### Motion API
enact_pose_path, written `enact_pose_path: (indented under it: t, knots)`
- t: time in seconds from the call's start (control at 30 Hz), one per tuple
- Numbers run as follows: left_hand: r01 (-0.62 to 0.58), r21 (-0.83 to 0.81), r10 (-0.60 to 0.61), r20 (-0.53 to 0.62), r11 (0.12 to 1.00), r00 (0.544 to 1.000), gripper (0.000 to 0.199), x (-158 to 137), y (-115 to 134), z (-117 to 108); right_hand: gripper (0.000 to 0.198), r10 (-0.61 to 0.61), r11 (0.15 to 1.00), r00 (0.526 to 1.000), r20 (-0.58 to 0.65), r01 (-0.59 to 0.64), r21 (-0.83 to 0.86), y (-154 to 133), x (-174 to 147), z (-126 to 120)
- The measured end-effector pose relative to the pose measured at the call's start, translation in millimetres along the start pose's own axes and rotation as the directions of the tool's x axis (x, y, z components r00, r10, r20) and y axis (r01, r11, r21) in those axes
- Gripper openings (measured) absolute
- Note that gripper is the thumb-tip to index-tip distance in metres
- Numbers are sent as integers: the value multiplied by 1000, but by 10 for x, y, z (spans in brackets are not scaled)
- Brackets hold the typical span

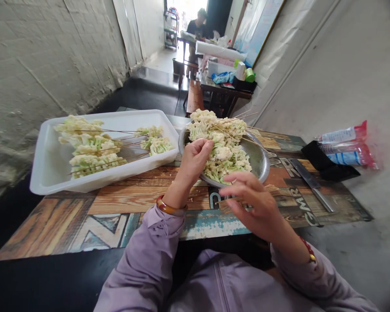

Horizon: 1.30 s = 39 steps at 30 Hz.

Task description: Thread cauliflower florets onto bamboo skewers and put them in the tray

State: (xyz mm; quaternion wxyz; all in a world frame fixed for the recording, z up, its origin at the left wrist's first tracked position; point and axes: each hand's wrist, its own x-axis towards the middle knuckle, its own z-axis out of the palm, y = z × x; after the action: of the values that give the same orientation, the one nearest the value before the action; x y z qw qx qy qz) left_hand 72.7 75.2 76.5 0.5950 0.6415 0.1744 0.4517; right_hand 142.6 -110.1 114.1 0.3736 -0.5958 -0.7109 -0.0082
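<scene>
My left hand [196,157] is closed in a pinch over the near left rim of a metal bowl [264,167]. Cauliflower florets [224,152] lie right by its fingertips; what the fingers hold is hidden. My right hand [255,201] has its fingers spread, slightly blurred, just in front of the bowl. Under and behind it is a bundle of thin wooden skewers [226,207], partly covered. Finished-looking cauliflower skewers [214,119] rest on top of the florets in the bowl, their sticks pointing right.
To the left, a white plastic tub [60,184] holds several cauliflower skewers [97,149]. A knife [312,184] lies on the patterned table [117,195] at right, beside a black holder [328,162] with packaged goods. Further back, a person [196,30] is near another cluttered table [217,84].
</scene>
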Motion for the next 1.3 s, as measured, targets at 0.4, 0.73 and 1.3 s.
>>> enact_pose_path:
  t: [0.4, 0.73, 1.3]
  knots:
    - [-19, 43, 18, 24, 999, 1000, 35, -2, -8, 2, 8, 183, 957, 968, -171, -215, -196, 396, 213, 114]
    - [-24, 60, 23, 30, 998, 999, 32, -21, 31, 19, 19, 114, 950, 987, -113, -141, -278, 453, 252, 231]
    - [-1, -11, 1, 60, 1000, 998, 39, 2, -10, -1, 34, 118, 944, 982, -145, -66, 323, 170, -40, -73]
